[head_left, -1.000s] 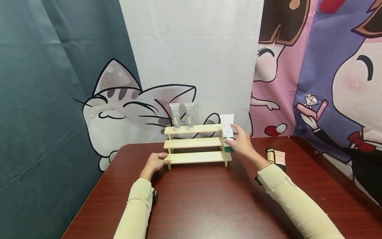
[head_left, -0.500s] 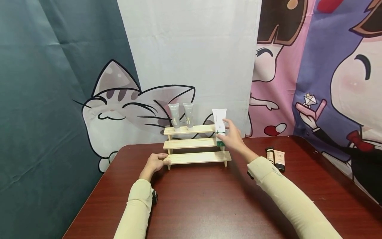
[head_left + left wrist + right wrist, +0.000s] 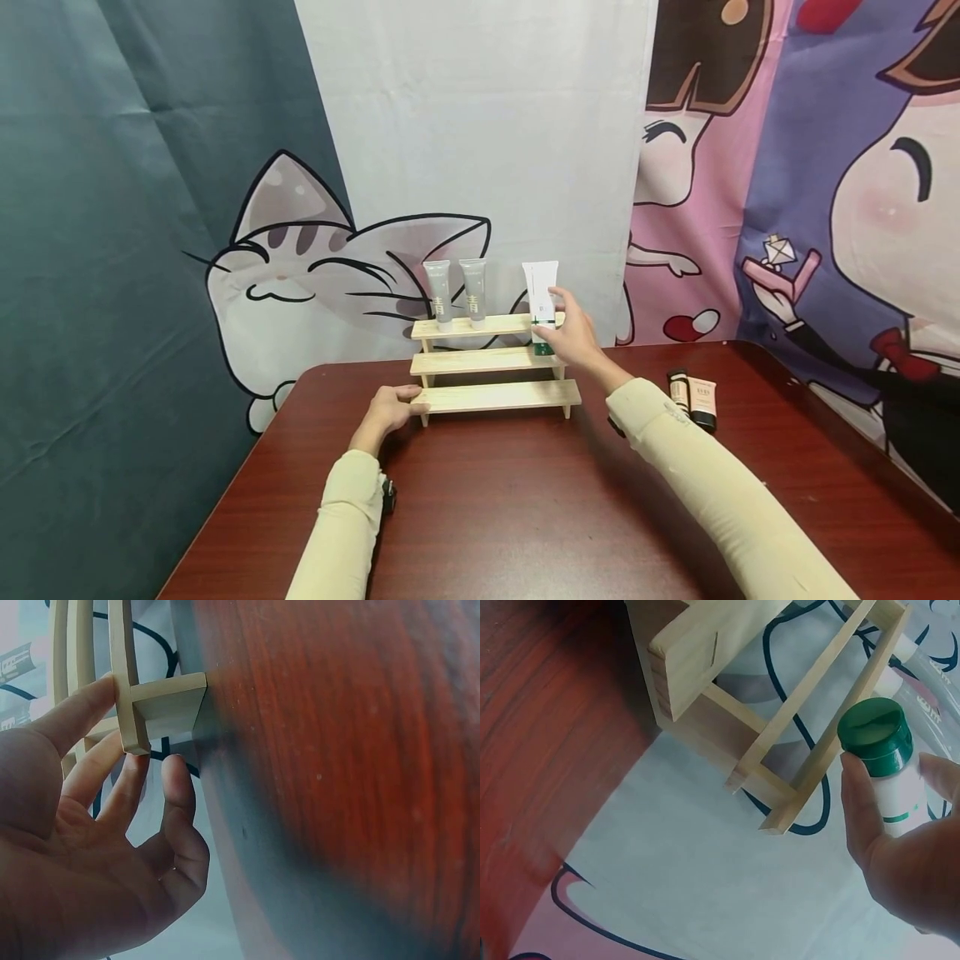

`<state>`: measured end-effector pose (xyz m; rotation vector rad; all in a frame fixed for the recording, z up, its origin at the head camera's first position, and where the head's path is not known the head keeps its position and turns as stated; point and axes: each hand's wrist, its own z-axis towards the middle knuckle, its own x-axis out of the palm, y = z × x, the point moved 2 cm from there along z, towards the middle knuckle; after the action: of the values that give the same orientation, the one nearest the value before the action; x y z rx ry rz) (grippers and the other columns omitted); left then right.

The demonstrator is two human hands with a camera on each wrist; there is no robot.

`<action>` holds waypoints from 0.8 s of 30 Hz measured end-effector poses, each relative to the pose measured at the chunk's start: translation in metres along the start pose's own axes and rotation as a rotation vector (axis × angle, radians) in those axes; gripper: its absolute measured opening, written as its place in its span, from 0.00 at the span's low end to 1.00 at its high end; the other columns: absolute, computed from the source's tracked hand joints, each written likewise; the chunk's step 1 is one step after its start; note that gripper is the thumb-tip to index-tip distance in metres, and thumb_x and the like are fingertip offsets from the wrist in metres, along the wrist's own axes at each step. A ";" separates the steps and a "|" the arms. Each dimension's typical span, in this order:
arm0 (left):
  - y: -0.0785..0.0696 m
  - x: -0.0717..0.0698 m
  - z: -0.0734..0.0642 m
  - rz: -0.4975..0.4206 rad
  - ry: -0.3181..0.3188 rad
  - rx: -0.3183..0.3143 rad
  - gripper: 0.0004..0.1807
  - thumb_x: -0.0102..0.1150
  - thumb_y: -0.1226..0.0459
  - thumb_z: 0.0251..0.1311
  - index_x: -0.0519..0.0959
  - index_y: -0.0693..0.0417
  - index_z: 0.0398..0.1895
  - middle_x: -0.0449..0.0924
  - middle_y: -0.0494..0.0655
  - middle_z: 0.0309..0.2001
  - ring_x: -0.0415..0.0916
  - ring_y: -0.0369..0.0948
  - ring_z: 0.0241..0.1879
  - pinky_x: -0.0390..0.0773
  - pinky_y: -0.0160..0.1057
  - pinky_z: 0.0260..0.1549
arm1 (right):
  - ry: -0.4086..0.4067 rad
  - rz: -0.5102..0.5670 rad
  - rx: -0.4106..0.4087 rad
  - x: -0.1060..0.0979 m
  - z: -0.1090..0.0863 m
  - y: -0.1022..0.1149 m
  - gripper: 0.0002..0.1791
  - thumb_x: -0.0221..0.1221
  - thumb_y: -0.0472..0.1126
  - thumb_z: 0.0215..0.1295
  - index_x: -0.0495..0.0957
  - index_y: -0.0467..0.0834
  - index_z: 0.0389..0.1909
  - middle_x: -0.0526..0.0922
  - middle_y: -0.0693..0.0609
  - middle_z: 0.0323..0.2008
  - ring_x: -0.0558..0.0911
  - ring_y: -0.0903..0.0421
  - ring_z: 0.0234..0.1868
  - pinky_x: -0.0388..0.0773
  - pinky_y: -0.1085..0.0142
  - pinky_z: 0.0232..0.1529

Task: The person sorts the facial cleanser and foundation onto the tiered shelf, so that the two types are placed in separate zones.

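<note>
My right hand [image 3: 579, 335] pinches a white squeeze tube [image 3: 541, 287] between thumb and fingers. The tube is upright with its green cap [image 3: 877, 739] down, in front of the right part of the top shelf. In the right wrist view the cap is apart from the wood. A three-tier wooden display rack [image 3: 495, 396] stands on the table. My left hand [image 3: 387, 408] grips the left end of its lowest shelf, thumb on top and fingers at the end and below. Two clear grey tubes [image 3: 439, 296] stand cap-down at the left of the top shelf.
On the reddish-brown table [image 3: 480, 500], a beige tube [image 3: 702, 398] with a black cap lies right of the rack, beside a small dark tube [image 3: 678, 392]. A cartoon-printed cloth [image 3: 480, 125] hangs close behind the table.
My right hand has carried the white tube left and upward, from the rack's right end to the top shelf's right part. The left hand keeps its grip on the rack.
</note>
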<state>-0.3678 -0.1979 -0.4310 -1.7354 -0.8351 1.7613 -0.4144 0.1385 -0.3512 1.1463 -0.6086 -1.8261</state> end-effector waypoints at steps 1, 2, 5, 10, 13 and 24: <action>0.000 0.000 0.000 -0.002 0.000 -0.001 0.25 0.71 0.61 0.57 0.81 0.55 0.59 0.75 0.54 0.64 0.62 0.55 0.69 0.63 0.53 0.67 | 0.003 0.004 -0.001 0.001 0.001 0.000 0.43 0.70 0.36 0.58 0.60 0.47 0.73 0.74 0.33 0.60 0.85 0.42 0.38 0.84 0.58 0.33; 0.000 0.000 0.000 0.004 -0.001 0.002 0.25 0.71 0.61 0.57 0.81 0.55 0.59 0.75 0.54 0.64 0.62 0.55 0.69 0.63 0.53 0.67 | 0.008 0.009 -0.001 0.001 0.002 -0.001 0.43 0.70 0.36 0.58 0.60 0.47 0.73 0.74 0.33 0.60 0.85 0.42 0.38 0.84 0.58 0.34; 0.001 0.001 0.000 0.004 -0.002 -0.003 0.25 0.71 0.61 0.57 0.81 0.55 0.59 0.75 0.54 0.64 0.63 0.55 0.69 0.64 0.52 0.67 | 0.020 0.003 -0.006 0.004 0.006 -0.002 0.44 0.70 0.36 0.59 0.59 0.47 0.73 0.74 0.33 0.60 0.85 0.42 0.38 0.84 0.57 0.34; 0.001 0.000 0.000 0.003 -0.004 0.002 0.25 0.71 0.62 0.57 0.81 0.56 0.60 0.75 0.54 0.64 0.62 0.55 0.69 0.63 0.53 0.67 | 0.011 -0.009 -0.013 0.007 0.010 0.000 0.44 0.69 0.36 0.59 0.57 0.47 0.74 0.73 0.34 0.61 0.84 0.43 0.39 0.84 0.57 0.35; 0.000 -0.001 0.000 0.000 -0.007 0.008 0.25 0.71 0.62 0.57 0.81 0.56 0.59 0.75 0.54 0.64 0.62 0.55 0.69 0.63 0.52 0.67 | -0.006 -0.016 -0.019 0.009 0.014 0.003 0.44 0.69 0.37 0.60 0.57 0.48 0.74 0.73 0.34 0.61 0.83 0.44 0.39 0.83 0.57 0.35; -0.001 -0.001 -0.001 -0.021 -0.002 0.001 0.25 0.71 0.62 0.57 0.81 0.56 0.59 0.75 0.54 0.64 0.62 0.55 0.69 0.64 0.52 0.67 | -0.033 0.002 -0.027 0.016 0.025 0.007 0.44 0.68 0.38 0.62 0.55 0.45 0.74 0.73 0.36 0.60 0.83 0.45 0.39 0.82 0.57 0.33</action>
<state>-0.3672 -0.1974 -0.4296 -1.7189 -0.8500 1.7495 -0.4372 0.1197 -0.3416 1.0987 -0.6018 -1.8495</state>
